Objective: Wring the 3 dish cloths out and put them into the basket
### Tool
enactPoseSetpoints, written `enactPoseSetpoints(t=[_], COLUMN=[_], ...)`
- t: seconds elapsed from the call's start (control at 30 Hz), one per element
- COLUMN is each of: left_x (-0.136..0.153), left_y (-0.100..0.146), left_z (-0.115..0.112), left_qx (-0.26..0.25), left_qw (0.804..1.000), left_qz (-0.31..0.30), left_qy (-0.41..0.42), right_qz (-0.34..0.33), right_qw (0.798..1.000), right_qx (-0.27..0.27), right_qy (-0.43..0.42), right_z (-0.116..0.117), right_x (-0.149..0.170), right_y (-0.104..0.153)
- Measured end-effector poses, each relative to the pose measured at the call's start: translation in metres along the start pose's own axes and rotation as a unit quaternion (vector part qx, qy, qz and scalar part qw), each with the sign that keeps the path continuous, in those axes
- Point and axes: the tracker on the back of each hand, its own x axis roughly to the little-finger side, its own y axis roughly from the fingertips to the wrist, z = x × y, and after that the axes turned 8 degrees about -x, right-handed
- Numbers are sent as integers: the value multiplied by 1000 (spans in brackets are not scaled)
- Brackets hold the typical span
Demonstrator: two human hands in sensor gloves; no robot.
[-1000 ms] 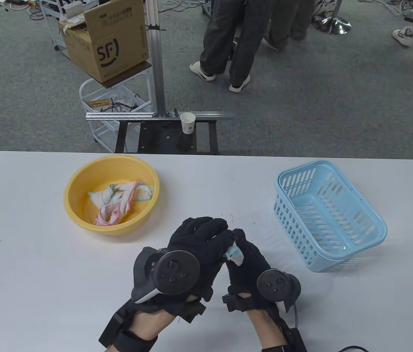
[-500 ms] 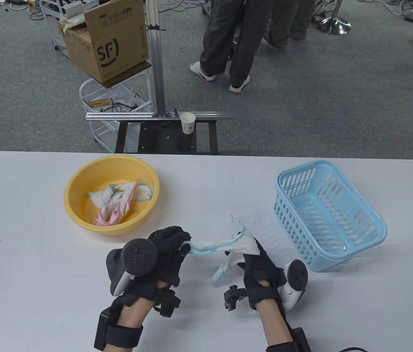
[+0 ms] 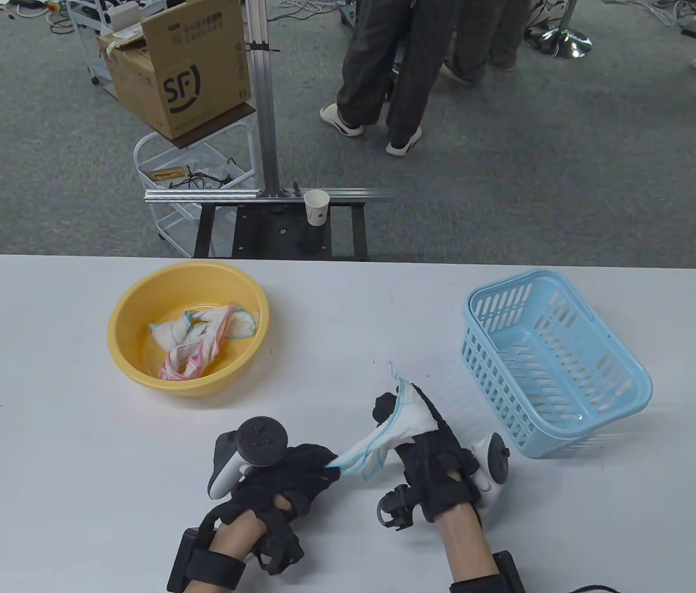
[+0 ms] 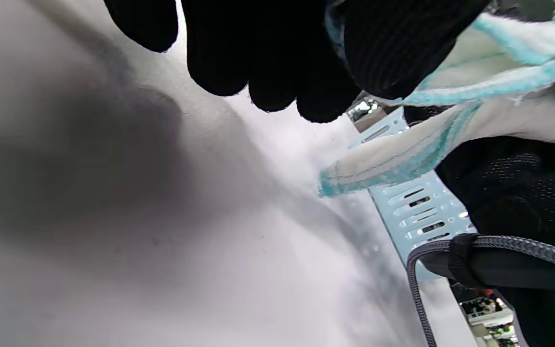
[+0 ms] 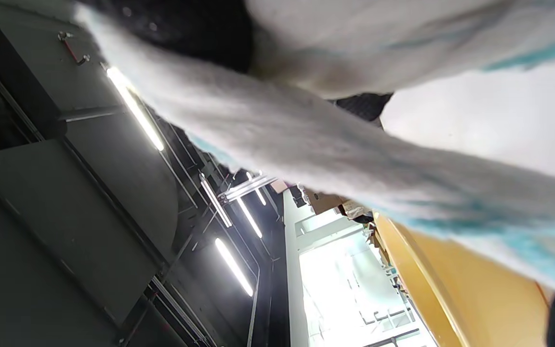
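A white dish cloth with a teal hem [image 3: 388, 432] stretches between my two hands above the table's front middle. My left hand [image 3: 298, 472] pinches its lower left end. My right hand [image 3: 412, 426] grips the upper part, with a corner sticking up. In the left wrist view the cloth [image 4: 455, 120] crosses the top right under my fingers [image 4: 268, 72]. In the right wrist view the cloth [image 5: 330, 144] fills the middle. Two more cloths, one white and teal [image 3: 175, 330], one with a pink hem [image 3: 190, 361], lie in the yellow bowl [image 3: 131, 364]. The light blue basket [image 3: 622, 401] stands at the right with nothing in it.
The white table [image 3: 45, 445] ends at its far edge by a metal frame holding a paper cup [image 3: 316, 206]. On the floor beyond stand a cardboard box [image 3: 178, 65] on a cart and a person's legs [image 3: 385, 74]. The basket [image 4: 412, 212] shows behind the cloth in the left wrist view.
The hands, first clasped together round the bunched cloth, drew apart and stretched it out. Since then the left hand has moved right and nearer, shortening the span of cloth.
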Motion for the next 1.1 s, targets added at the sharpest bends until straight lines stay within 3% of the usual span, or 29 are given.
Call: enactPoseSetpoints(t=[0.17,0.33,0.43,0.53,0.63,0.73,0.83,0.93,1.1], left_x=[21,26,24,14,0,-9,-12,-13,-14], left_y=[5,14,17,15,10,7,5,3,0], left_z=[21,43,47,38,18,-5,-21,-29,-31], left_qx=[-27,-86,-87,-40,57,174,238,263,245], left_qw=[998,989,980,970,963,944,920,906,900], left_qz=[25,1,-21,-48,-64,-65,-66,-68,-69], left_qy=[48,117,179,236,255,273,303,324,354], right_qz=[3,13,10,13,25,22,20,22,24], right_qw=[1000,999,998,995,989,982,977,972,970], right_qx=[-11,-33,-39,-63,-106,-142,-162,-174,-174], right_qy=[18,41,45,75,100,125,140,156,168], right_z=[-1,3,6,12,26,42,49,52,52], right_x=[-4,-4,-7,-8,-6,-6,-6,-6,-6], right_y=[-1,-2,-1,-1,0,2,3,4,5])
